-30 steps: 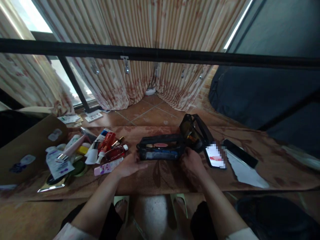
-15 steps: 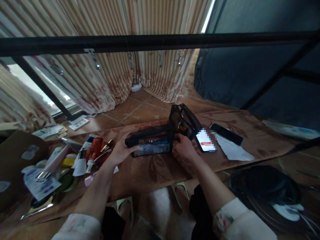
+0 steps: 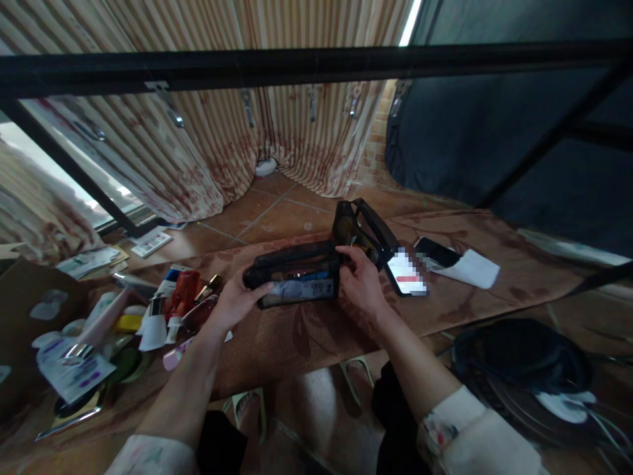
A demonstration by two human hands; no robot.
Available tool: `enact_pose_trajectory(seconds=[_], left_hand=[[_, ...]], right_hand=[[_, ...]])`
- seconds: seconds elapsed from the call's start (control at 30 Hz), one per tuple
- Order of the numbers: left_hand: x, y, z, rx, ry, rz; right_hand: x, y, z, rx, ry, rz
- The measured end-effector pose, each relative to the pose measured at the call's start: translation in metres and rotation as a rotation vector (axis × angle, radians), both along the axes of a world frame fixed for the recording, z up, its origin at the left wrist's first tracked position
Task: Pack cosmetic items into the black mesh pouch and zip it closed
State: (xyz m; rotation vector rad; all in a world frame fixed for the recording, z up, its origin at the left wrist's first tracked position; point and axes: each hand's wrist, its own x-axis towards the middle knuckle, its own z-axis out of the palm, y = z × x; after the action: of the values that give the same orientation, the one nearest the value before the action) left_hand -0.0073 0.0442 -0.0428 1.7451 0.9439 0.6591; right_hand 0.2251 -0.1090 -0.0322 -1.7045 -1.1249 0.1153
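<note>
A black see-through cosmetic bag [image 3: 301, 284] stands on the brown cloth, with a pale packet and something blue showing through its side. My left hand [image 3: 237, 297] grips its left end, thumb across the front. At the opposite end, my right hand [image 3: 361, 280] is curled against the top right corner, index finger stretched over the edge; its thumb and whatever it pinches there are hidden. Just behind that hand is a second dark see-through bag [image 3: 349, 224] with a wide black strap. A lit phone [image 3: 405, 272] lies to the right of it.
Bottles, tubes and a red bottle [image 3: 184, 293] crowd the left, beside a cardboard box [image 3: 24, 310]. A dark phone [image 3: 438, 252] and white paper [image 3: 475, 269] lie right. A black bar [image 3: 316, 63] crosses ahead. A round black object [image 3: 519, 363] sits lower right.
My right hand has shifted slightly up at the bag's right corner, its index finger now extended. The left hand keeps its grip. The view has tilted slightly, and the white paper looks turned.
</note>
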Motion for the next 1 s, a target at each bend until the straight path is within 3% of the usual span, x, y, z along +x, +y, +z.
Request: enact_pose_trajectory(seconds=[0.17, 0.4, 0.6, 0.7, 0.87, 1.0], left_hand=[[-0.002, 0.002, -0.002, 0.001, 0.004, -0.06], [-0.003, -0.009, 0.011, -0.048, -0.016, -0.123], [-0.002, -0.015, 0.013, -0.022, -0.027, -0.017], [-0.001, -0.018, 0.016, -0.022, -0.024, -0.024], [0.003, -0.023, 0.021, -0.072, -0.069, -0.002], [0.007, -0.021, 0.014, -0.196, -0.201, 0.096]], right_hand=[[0.003, 0.002, -0.002, -0.048, 0.098, -0.033], [0.006, 0.005, -0.005, -0.196, 0.203, -0.066], [0.009, 0.005, -0.004, -0.319, 0.171, -0.119], [0.01, 0.003, -0.002, -0.359, 0.156, -0.133], [0.011, 0.0, -0.004, -0.415, 0.172, -0.143], [0.012, 0.0, -0.009, -0.443, 0.231, -0.116]])
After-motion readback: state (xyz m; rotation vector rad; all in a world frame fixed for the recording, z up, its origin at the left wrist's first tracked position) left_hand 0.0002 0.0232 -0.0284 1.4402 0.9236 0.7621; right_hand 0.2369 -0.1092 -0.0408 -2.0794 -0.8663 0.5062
